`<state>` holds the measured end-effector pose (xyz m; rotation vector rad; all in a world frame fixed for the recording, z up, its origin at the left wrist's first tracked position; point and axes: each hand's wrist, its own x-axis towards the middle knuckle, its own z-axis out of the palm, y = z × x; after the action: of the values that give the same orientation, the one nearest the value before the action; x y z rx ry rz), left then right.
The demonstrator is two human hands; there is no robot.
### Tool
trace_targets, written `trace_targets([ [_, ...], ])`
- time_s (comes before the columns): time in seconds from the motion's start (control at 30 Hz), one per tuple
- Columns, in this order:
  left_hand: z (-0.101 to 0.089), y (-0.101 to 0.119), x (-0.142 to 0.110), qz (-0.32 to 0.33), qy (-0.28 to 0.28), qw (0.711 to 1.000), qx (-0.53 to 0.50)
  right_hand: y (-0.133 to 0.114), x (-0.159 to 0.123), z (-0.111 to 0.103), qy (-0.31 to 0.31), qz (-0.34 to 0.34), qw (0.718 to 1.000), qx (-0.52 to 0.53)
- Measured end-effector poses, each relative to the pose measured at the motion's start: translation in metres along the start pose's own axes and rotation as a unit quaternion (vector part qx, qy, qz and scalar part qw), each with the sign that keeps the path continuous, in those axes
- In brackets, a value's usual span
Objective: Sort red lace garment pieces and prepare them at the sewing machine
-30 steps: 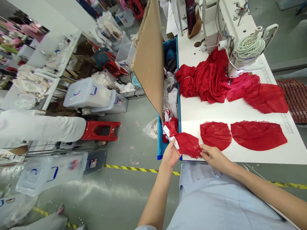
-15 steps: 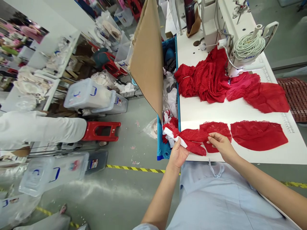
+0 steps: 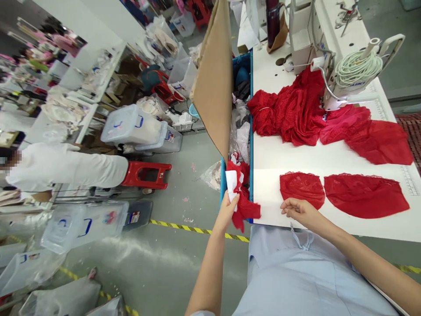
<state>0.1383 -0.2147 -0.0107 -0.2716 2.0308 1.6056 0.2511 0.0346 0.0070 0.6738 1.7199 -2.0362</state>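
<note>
My left hand [image 3: 226, 210] is closed on a bundle of red fabric [image 3: 245, 206] with a white strip [image 3: 231, 181] pinched under the thumb. The bundle hangs over the near end of the blue bin [image 3: 251, 153] at the table's left edge. Above the tabletop, my right hand [image 3: 299, 213] holds nothing; its fingers are loosely bent and slightly apart. Just beyond it lies a small red lace-edged piece [image 3: 301, 188], whose lower corner the hand partly covers. To the right, a larger red lace-edged piece [image 3: 366, 195] lies flat.
Behind the flat pieces, a heap of red lace fabric [image 3: 289, 116] reaches under the sewing machine [image 3: 333, 98]. A cardboard sheet [image 3: 213, 83] stands up along the bin. On the left, a person in white [image 3: 72, 164] is near a red stool [image 3: 148, 174] and lidded plastic boxes [image 3: 128, 127].
My left hand has drawn the red bundle with its white strip leftward off the table to the bin. My right hand has let go of the fabric and stays over the table.
</note>
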Motion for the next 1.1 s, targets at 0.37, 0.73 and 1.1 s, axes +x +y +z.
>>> trace_targets([
  [0.37,0.037,-0.034,0.059,0.061,-0.008,0.941,0.332,-0.03,-0.01,-0.025,0.044,-0.029,0.993,-0.104],
  [0.73,0.039,-0.042,0.079,0.021,0.109,0.893,0.436,-0.026,-0.012,-0.028,0.089,-0.011,0.988,-0.122],
  [1.1,0.022,-0.034,0.092,0.049,0.047,0.888,0.454,-0.028,-0.013,-0.024,0.089,0.01,0.987,-0.135],
])
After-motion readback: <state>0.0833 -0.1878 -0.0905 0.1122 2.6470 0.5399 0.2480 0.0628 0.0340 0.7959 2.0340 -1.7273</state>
